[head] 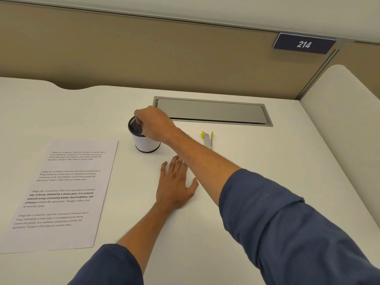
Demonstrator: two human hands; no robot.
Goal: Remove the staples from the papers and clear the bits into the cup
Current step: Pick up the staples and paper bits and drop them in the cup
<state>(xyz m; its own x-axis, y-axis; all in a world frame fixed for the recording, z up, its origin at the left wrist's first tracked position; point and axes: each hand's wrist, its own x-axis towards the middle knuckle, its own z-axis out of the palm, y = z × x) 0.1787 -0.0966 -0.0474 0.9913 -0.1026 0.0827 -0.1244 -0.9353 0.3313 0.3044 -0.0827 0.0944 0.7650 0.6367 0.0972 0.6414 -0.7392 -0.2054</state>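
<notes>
Both hands are being kept over the bench (246, 202): the right hand (154, 124) is being held above the cup (145, 140) with fingertips pinched together, while the left hand (176, 186) is being laid flat, fingers straight. Papers (61, 192) are lying left of the cup, a staple remover (208, 138) right.

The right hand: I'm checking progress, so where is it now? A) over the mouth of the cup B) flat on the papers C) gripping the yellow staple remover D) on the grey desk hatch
A: the right hand hangs over the cup, fingertips bunched at its open rim, while the staple remover lies untouched on the desk.
</notes>
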